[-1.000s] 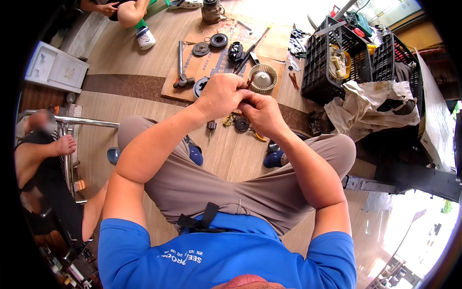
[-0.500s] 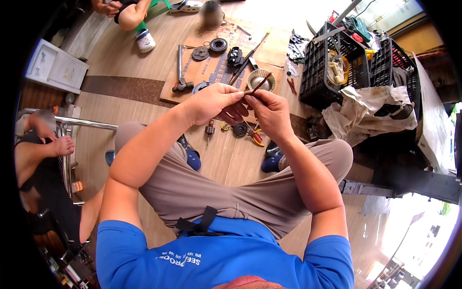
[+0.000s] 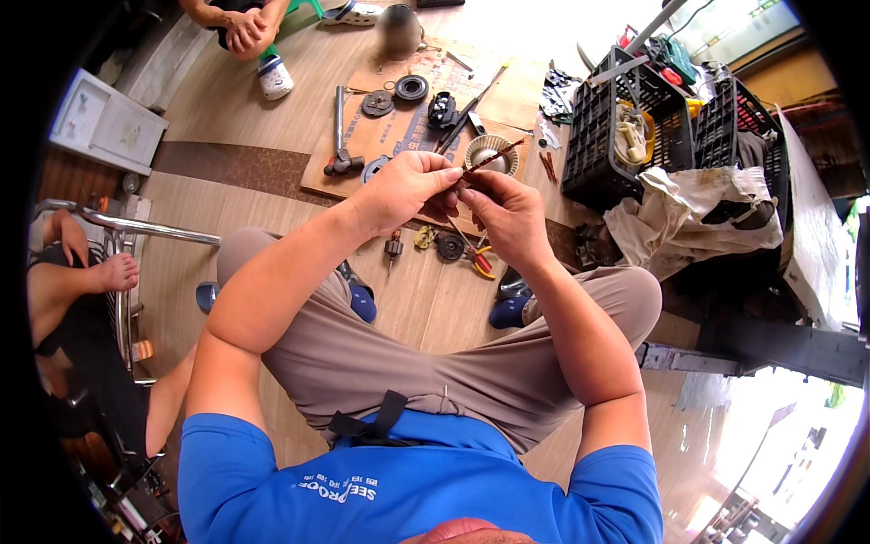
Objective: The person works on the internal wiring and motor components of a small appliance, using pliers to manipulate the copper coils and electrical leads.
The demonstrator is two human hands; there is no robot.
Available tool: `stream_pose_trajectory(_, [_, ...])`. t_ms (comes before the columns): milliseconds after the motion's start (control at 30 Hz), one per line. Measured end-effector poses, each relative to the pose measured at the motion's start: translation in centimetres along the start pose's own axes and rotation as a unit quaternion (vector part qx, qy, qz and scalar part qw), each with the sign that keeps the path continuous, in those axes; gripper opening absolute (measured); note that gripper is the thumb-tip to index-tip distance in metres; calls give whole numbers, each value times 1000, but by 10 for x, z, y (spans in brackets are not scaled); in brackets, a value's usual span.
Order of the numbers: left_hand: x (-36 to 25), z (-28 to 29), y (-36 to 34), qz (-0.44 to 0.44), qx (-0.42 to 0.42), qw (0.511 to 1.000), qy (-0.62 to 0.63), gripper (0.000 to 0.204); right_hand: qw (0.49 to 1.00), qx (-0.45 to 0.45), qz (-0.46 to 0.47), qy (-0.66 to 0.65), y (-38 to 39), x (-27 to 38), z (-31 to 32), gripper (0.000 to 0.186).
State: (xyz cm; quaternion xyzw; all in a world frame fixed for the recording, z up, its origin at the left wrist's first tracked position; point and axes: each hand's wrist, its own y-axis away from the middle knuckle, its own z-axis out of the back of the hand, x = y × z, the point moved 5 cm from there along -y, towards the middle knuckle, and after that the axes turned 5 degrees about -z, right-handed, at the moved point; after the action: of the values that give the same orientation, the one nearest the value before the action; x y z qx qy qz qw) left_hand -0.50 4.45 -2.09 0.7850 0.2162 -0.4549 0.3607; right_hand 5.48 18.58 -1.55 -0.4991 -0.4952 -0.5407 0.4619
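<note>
Both my hands are close together above the cardboard on the floor, pinching a thin dark reddish twisted wire [image 3: 497, 158] whose free end points up to the right. Thumb and finger of my left hand [image 3: 408, 189] close on its left end. My right hand [image 3: 506, 210] pinches close beside it, its fingertips partly covering the wire. On the floor just below my hands lie a small motor armature [image 3: 392, 247], a round black part [image 3: 450, 246] and pliers with red and yellow handles [image 3: 480, 261]. A round ribbed pale dish [image 3: 492, 150] is partly behind the wire.
On the cardboard [image 3: 507, 89] lie a hammer [image 3: 342, 136], a black ring [image 3: 411, 88], a grey disc [image 3: 377, 102] and a black housing [image 3: 442, 109]. Black crates [image 3: 625, 136] with a draped cloth [image 3: 693, 213] stand at right. Other people sit at upper left and left, near a metal-tube chair [image 3: 163, 225].
The wire has tilted lower, its free end shifting right. My right hand's fingers have changed position slightly on it. At upper left, the other person's hands have come together over the knee.
</note>
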Motion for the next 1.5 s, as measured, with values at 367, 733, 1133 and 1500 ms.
stream_pose_trajectory(367, [-9, 1, 6, -68, 19, 990, -120, 22, 996, -19, -19, 84, -5, 3, -4, 15])
stream_pose_trajectory(733, [-7, -4, 2, -212, -68, 904, -365, 36, 995, -28, 19, 98, 4, -7, 0, 10])
stream_pose_trajectory(1133, [7, -4, 1, -239, -12, 890, -389, 23, 951, -48, 161, 259, 3, -9, -10, 7])
stream_pose_trajectory(1500, [7, 14, 3, -291, 16, 907, -303, 21, 945, -58, 163, 278, -1, 7, -30, 13])
